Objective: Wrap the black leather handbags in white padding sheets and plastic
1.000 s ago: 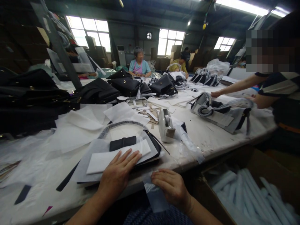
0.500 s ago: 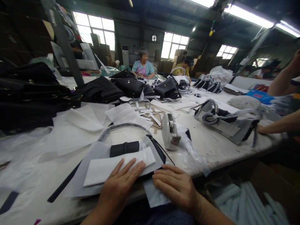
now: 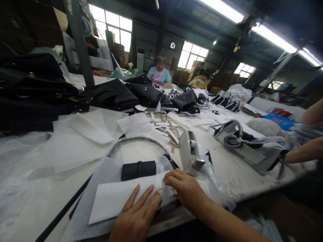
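My left hand [image 3: 137, 215] lies with fingers spread on a white foam sheet [image 3: 111, 201], pressing it on a black handbag that rests on the table near me. My right hand [image 3: 186, 188] has its fingers curled on clear plastic film [image 3: 165, 193] at the sheet's right end. Behind the sheet is a black rolled part with a band [image 3: 138, 170]. The bag's wrapped handle [image 3: 141, 138] arches away from me, and a black strap [image 3: 63, 208] runs off to the left. Translucent wrapping paper [image 3: 103, 174] lies under the sheet. Most of the bag's body is hidden.
A tape dispenser [image 3: 188, 151] stands just beyond my right hand. Paper sheets [image 3: 80, 134] and piled black handbags [image 3: 108, 97] lie left and behind. Card scraps [image 3: 171, 132] are in the middle. At right, a co-worker's arm [image 3: 306, 151] reaches a partly wrapped bag [image 3: 247, 148].
My right hand has moved up from the table edge onto the right end of the foam sheet, bringing the plastic film over it. My left hand stays flat on the sheet.
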The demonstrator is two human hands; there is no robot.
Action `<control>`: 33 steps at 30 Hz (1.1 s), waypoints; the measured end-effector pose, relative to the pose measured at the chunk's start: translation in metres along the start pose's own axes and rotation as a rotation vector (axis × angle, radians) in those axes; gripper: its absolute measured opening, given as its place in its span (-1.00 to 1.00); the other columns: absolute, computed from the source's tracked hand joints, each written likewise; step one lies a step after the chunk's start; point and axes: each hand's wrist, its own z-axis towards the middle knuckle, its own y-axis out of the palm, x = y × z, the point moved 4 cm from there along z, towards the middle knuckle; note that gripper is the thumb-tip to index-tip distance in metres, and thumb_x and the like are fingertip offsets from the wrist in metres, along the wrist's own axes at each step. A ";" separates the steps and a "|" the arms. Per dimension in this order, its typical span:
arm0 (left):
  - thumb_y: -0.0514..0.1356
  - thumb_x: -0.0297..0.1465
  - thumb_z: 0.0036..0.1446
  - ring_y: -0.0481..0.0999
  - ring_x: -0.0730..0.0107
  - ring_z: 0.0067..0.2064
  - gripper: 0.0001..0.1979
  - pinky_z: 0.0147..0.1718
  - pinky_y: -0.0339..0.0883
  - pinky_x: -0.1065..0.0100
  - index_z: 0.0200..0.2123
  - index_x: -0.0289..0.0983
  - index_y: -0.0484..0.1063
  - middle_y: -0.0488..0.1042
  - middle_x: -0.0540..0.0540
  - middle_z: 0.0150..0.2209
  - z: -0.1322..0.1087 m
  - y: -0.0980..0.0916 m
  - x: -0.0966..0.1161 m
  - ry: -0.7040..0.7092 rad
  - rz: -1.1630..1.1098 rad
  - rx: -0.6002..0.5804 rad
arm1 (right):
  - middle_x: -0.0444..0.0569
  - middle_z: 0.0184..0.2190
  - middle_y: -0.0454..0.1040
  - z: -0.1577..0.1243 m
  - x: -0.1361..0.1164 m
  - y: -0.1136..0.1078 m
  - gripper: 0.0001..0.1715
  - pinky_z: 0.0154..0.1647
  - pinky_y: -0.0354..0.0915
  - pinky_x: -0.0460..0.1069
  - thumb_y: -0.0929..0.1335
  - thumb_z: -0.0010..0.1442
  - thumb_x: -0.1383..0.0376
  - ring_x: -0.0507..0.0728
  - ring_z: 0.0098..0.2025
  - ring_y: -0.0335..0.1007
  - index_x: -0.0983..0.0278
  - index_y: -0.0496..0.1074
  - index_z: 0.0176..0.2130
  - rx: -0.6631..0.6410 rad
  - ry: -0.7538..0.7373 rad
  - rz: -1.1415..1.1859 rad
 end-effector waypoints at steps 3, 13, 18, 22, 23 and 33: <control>-0.22 -0.53 0.40 0.45 0.50 0.13 -0.53 0.38 -0.26 0.24 0.01 -0.27 0.47 0.57 0.10 0.00 -0.002 0.004 0.000 -0.058 -0.048 0.048 | -0.06 -0.25 0.48 0.000 0.011 0.007 -0.57 -0.14 0.30 -0.03 0.24 -0.06 0.63 0.13 -0.16 0.36 0.24 0.44 -0.27 -0.097 0.146 0.096; -0.16 -0.51 0.40 0.43 0.49 0.15 -0.58 0.38 -0.33 0.18 0.06 -0.23 0.44 0.50 0.17 0.09 -0.007 0.007 -0.007 0.066 -0.016 -0.018 | -0.13 -0.40 0.41 0.006 0.020 0.007 -0.87 -0.29 0.21 -0.09 0.36 0.10 0.48 0.05 -0.32 0.36 0.27 0.44 -0.43 -0.051 0.366 0.362; -0.15 -0.52 0.38 0.32 0.50 0.23 -0.57 0.38 -0.37 0.17 0.14 -0.24 0.38 0.42 0.17 0.16 -0.015 0.012 -0.007 0.076 -0.005 -0.074 | -0.16 -0.49 0.37 0.007 0.021 0.012 -0.87 -0.39 0.16 -0.10 0.40 0.10 0.35 0.02 -0.43 0.29 0.28 0.41 -0.47 0.002 0.456 0.296; -0.16 -0.55 0.35 0.36 0.47 0.20 -0.55 0.38 -0.40 0.12 0.17 -0.26 0.35 0.42 0.14 0.16 -0.014 0.013 -0.006 0.119 0.054 -0.089 | -0.17 -0.49 0.39 0.006 0.020 0.016 -0.90 -0.39 0.14 -0.11 0.37 0.09 0.36 0.01 -0.43 0.31 0.27 0.40 -0.46 0.038 0.497 0.224; -0.16 -0.56 0.35 0.37 0.46 0.19 -0.54 0.38 -0.41 0.10 0.17 -0.26 0.34 0.42 0.13 0.17 -0.013 0.013 -0.006 0.131 0.073 -0.090 | -0.17 -0.49 0.39 0.006 0.020 0.017 -0.89 -0.40 0.13 -0.11 0.37 0.09 0.35 0.01 -0.43 0.32 0.26 0.39 -0.47 0.041 0.505 0.206; -0.16 -0.41 0.41 0.36 0.52 0.19 -0.58 0.38 -0.46 0.14 0.20 -0.16 0.32 0.44 0.12 0.16 -0.014 0.016 -0.008 0.126 0.103 -0.119 | -0.19 -0.51 0.38 0.007 0.018 0.021 -0.84 -0.43 0.07 -0.11 0.35 0.15 0.28 0.00 -0.47 0.29 0.24 0.32 -0.46 0.062 0.546 0.148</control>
